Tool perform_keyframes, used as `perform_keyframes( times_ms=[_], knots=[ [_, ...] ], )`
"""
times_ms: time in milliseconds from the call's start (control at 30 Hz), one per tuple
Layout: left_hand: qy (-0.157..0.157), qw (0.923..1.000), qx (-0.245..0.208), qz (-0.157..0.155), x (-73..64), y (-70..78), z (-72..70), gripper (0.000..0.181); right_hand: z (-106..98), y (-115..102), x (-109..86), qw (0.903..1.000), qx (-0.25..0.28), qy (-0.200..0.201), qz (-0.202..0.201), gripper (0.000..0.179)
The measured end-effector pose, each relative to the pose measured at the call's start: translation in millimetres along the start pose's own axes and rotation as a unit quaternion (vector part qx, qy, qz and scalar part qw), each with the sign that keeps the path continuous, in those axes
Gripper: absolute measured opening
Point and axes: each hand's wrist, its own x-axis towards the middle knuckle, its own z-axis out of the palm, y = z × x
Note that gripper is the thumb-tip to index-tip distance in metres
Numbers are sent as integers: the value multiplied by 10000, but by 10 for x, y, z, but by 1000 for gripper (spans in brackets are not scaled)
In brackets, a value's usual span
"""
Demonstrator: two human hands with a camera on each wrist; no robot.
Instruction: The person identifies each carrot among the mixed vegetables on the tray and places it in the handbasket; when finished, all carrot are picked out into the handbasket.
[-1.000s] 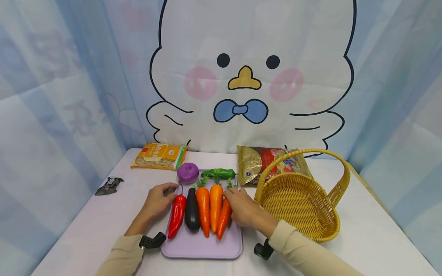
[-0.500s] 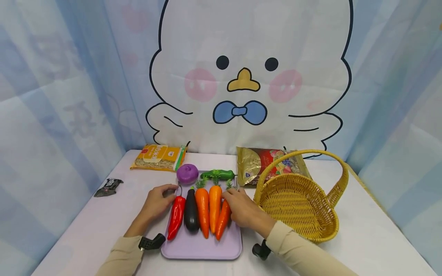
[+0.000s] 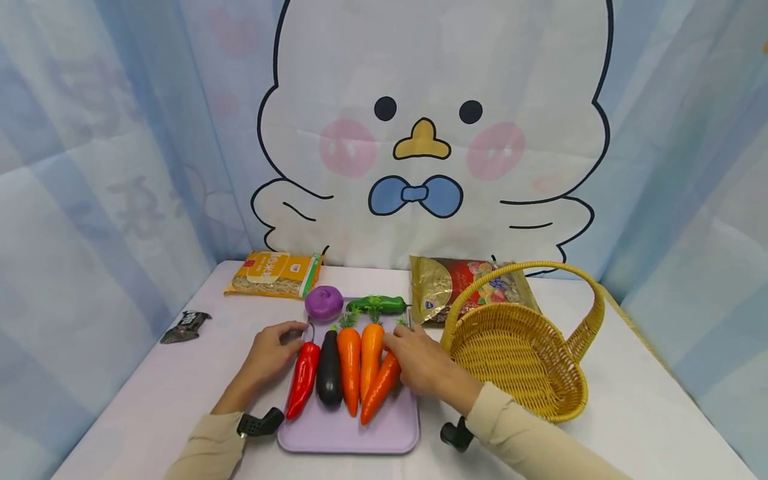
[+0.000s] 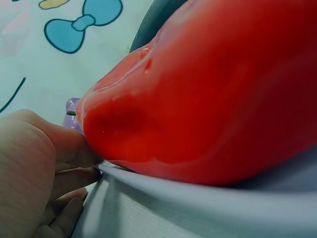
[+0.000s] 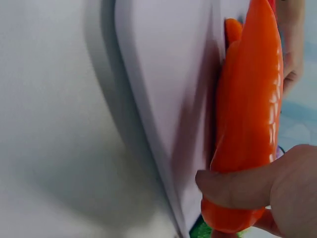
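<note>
A lilac tray bears a red chili pepper, a dark eggplant and several carrots. My left hand is at the tray's left edge, beside the pepper's stem end; in the left wrist view its fingers pinch the tray's rim close to the pepper. My right hand grips the rightmost carrot near its leafy top, with the thumb across it. That carrot slants, its tip in front of the neighbouring orange carrot. The right hand hides part of its upper end.
A purple onion and a green pepper lie at the tray's far end. A wicker basket stands at right, before a gold-red bag. A yellow packet lies back left, a small black packet far left.
The right hand has turned the rightmost carrot, so its tip has swung left and toward me. The left hand stays at the tray's edge.
</note>
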Motion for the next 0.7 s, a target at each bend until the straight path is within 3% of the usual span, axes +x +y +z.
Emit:
perform_keyframes(
  times_ms=[200, 467, 700],
  knots=[
    [-64, 10000, -16, -11, -14, 2, -10, 37, -124, -45, -75, 9995, -188, 249, 24, 47],
    [-87, 9999, 3, 67, -36, -15, -32, 38, -196, -48, -170, 9986, 18, 526, -87, 41],
    [-123, 9999, -26, 38, -39, -12, -30, 38, -264, -75, -217, 9963, 563, 653, -35, 43]
  ],
)
